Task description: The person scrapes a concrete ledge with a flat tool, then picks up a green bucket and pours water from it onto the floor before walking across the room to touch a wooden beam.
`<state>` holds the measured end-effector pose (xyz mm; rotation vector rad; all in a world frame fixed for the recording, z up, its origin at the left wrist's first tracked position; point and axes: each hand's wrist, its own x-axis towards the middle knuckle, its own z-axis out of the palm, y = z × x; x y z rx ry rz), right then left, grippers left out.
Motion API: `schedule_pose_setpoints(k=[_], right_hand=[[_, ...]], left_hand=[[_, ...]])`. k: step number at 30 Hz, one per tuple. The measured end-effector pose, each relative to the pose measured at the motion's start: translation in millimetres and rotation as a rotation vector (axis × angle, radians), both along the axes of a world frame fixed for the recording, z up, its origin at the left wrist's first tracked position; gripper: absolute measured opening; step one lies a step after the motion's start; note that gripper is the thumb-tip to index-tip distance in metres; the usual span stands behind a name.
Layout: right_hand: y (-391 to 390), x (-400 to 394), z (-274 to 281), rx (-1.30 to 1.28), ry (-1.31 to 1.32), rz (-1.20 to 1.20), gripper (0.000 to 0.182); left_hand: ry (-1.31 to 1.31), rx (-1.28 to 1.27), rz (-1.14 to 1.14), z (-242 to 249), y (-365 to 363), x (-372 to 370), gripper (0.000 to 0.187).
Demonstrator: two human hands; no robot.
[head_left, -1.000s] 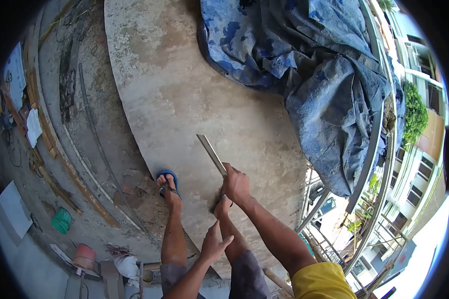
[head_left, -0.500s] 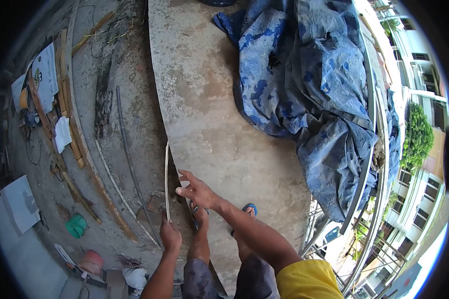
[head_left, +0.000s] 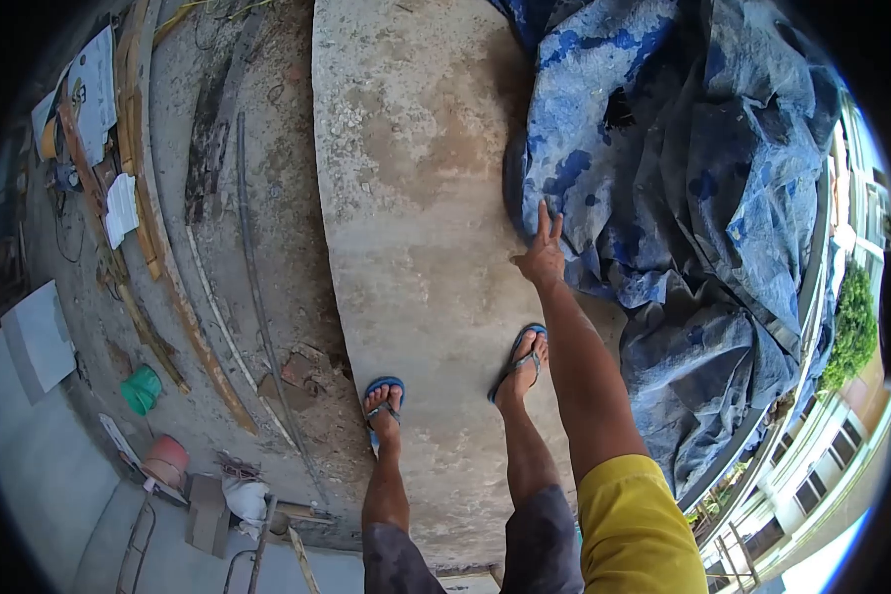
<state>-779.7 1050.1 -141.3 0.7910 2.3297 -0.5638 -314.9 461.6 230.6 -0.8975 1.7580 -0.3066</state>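
My right hand (head_left: pixel 543 255) reaches forward with its fingers stretched out and apart, holding nothing. Its fingertips overlap the near edge of a crumpled blue tarp (head_left: pixel 653 198) that has worn, pale patches. Under that arm lies a concrete slab (head_left: pixel 416 247), where my feet stand in blue flip-flops (head_left: pixel 386 384). Out of view below the frame is my left hand. A pale thin strip (head_left: pixel 303 560) shows at the bottom edge, left of my legs.
The slab drops off along its left edge to a lower floor. Down there lie a long pipe (head_left: pixel 252 238), wooden planks (head_left: pixel 168 267), a green bucket (head_left: pixel 142 389) and a reddish bucket (head_left: pixel 165 460). Beyond the tarp, a railing (head_left: pixel 824 267) borders the outside.
My right hand has moved forward and right to the tarp edge. My left hand, which held a thin pale strip, has left the view. The tarp appears nearer.
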Motion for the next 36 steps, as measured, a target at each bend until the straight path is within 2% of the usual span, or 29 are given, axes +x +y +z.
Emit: schedule_pose_setpoints(k=[3, 6, 7, 8, 9, 12, 14, 16, 17, 20, 21, 24, 26, 27, 28, 30, 31, 32, 33, 34, 36], right_hand=[[10, -4, -30, -0.023, -0.078, 0.029, 0.128], [21, -10, -23, 0.085, 0.007, 0.052, 0.117], [27, -8, -10, 0.112, 0.046, 0.123, 0.098], [30, -11, 7, 0.157, 0.110, 0.216, 0.095], [34, -16, 30, 0.086, 0.077, 0.242, 0.090], [42, -31, 121, -0.080, 0.099, 0.277, 0.070], [49, -37, 196, -0.152, 0.177, 0.259, 0.050], [66, -51, 281, -0.349, 0.173, 0.254, 0.042], [74, -48, 303, -0.375, 0.338, 0.289, 0.035], [117, -64, 413, -0.783, 0.278, 0.114, 0.033], [135, -68, 451, -0.977, 0.242, -0.009, 0.026], [206, -56, 554, -1.247, 0.393, -0.253, 0.018], [283, -26, 610, -1.156, 0.427, -0.334, 0.010], [323, -3, 627, -1.183, 0.578, -0.489, 0.005], [373, 29, 635, -1.100, 0.758, -0.598, 0.005], [485, 115, 662, -0.865, 1.023, -0.853, 0.022], [535, 168, 676, -0.876, 1.142, -1.002, 0.035], [608, 250, 657, -0.890, 1.289, -1.167, 0.043], [675, 351, 632, -0.718, 1.316, -1.407, 0.045], [717, 447, 610, -0.261, 1.338, -1.719, 0.044], [621, 459, 668, 0.667, 1.153, -2.182, 0.073]], left_hand=[[-0.052, -0.001, 0.001, 4, 24, -13, 0.047], [-0.089, 0.028, -0.026, -2, 39, -39, 0.045], [-0.091, 0.036, -0.037, -3, 44, -51, 0.044], [-0.094, 0.052, -0.053, -5, 48, -65, 0.043], [-0.092, 0.066, -0.070, -6, 53, -79, 0.042], [-0.079, 0.095, -0.113, -2, 69, -121, 0.040], [-0.068, 0.101, -0.147, 8, 77, -144, 0.038], [-0.050, 0.123, -0.168, 30, 94, -164, 0.037], [-0.045, 0.125, -0.182, 41, 102, -170, 0.036], [-0.026, 0.134, -0.209, 77, 117, -179, 0.034], [-0.020, 0.133, -0.220, 91, 119, -180, 0.033], [-0.013, 0.134, -0.238, 129, 126, -177, 0.031], [-0.001, 0.130, -0.232, 155, 130, -168, 0.029], [0.009, 0.126, -0.226, 165, 132, -163, 0.028], [0.019, 0.121, -0.215, 176, 132, -158, 0.028], [0.038, 0.112, -0.197, 194, 133, -146, 0.026], [0.042, 0.112, -0.186, 202, 135, -139, 0.025], [0.041, 0.113, -0.189, 209, 135, -131, 0.024], [0.038, 0.118, -0.189, 214, 137, -123, 0.024], [0.019, 0.140, -0.198, 218, 139, -114, 0.023], [-0.031, 0.208, -0.272, 214, 136, -96, 0.022]])
